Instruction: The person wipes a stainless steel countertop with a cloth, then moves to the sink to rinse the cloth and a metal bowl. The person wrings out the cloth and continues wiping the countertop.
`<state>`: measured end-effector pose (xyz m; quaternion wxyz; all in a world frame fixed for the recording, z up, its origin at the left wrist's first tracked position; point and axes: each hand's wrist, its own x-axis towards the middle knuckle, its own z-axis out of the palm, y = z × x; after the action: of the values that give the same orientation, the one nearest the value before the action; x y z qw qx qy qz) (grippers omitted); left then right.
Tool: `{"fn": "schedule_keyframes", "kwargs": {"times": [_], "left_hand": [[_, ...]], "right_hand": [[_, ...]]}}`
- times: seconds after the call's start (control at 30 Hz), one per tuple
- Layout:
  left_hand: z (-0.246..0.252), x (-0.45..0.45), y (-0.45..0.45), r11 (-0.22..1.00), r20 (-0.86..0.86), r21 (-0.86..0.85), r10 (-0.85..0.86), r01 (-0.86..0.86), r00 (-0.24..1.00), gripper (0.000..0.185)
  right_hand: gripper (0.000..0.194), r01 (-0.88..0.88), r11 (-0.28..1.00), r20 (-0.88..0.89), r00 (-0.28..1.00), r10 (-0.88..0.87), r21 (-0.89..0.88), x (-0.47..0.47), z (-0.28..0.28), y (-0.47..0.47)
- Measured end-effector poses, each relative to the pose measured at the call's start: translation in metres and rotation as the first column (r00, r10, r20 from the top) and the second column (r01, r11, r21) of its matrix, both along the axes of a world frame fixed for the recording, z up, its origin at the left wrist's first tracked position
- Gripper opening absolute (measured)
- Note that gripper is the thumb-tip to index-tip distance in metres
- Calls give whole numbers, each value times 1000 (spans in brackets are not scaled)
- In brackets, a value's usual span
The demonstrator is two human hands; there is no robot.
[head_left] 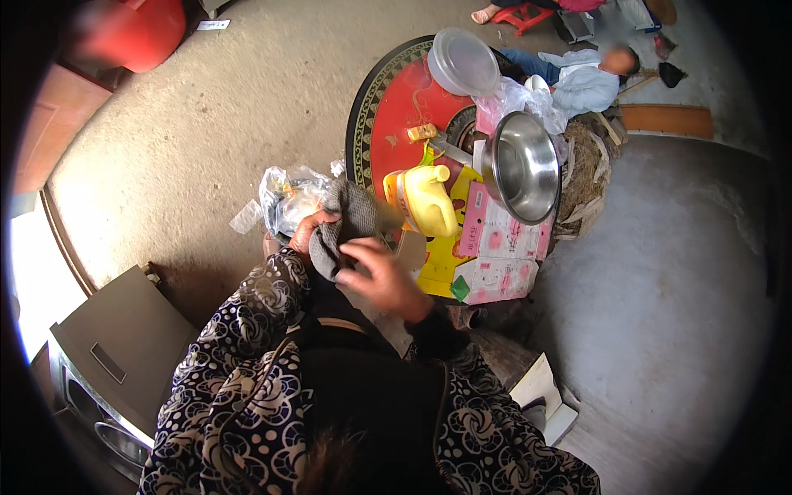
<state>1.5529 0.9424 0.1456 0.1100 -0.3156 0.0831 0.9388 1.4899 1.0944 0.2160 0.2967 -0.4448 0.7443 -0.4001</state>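
A grey knitted cloth item (pixel 356 213) hangs bunched in my left hand (pixel 307 232), gripped between thumb and fingers. My right hand (pixel 388 278) is slightly blurred; its thumb and fingers are spread at the item's lower edge, and whether they pinch it I cannot tell. Just beyond the cloth, a yellow plastic oil jug (pixel 433 201) with a handle stands on the round red table (pixel 396 111). A clear plastic bag (pixel 291 198) with things inside lies to the left of the cloth.
The table also holds a steel basin (pixel 523 167), a lidded plastic tub (pixel 464 62), flattened cardboard (pixel 501 272) and plastic bags (pixel 513 99). A person (pixel 585 77) sits beyond it. A red container (pixel 148 37) stands far left, a grey cabinet (pixel 124 346) at lower left.
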Motion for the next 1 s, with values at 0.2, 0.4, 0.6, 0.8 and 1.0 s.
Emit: {"fn": "schedule_keyframes", "kwargs": {"times": [0.2, 0.4, 0.6, 0.8, 1.0], "left_hand": [[-19, -10, 3, 999, 3, -28, -42, 42, 999, 20], [-33, -38, 15, 994, -96, -64, -95, 89, 991, 22], [-35, -67, 30, 996, -112, -85, -34, 24, 993, 40], [-30, -77, 35, 999, -138, 47, -15, 21, 990, 51], [-22, -78, 38, 998, -75, 57, 8, -4, 997, 36]], "right_hand": [[24, 434, 896, -224, 868, -444, -97, -113, -2, 25], [42, 300, 929, -371, 905, -207, 214, -188, -18, 0], [70, 347, 767, -367, 917, -156, 539, -190, -47, -22], [62, 433, 683, -437, 881, -183, 588, -181, -66, -20], [49, 417, 728, -477, 868, -140, 545, -177, -79, -24]]}}
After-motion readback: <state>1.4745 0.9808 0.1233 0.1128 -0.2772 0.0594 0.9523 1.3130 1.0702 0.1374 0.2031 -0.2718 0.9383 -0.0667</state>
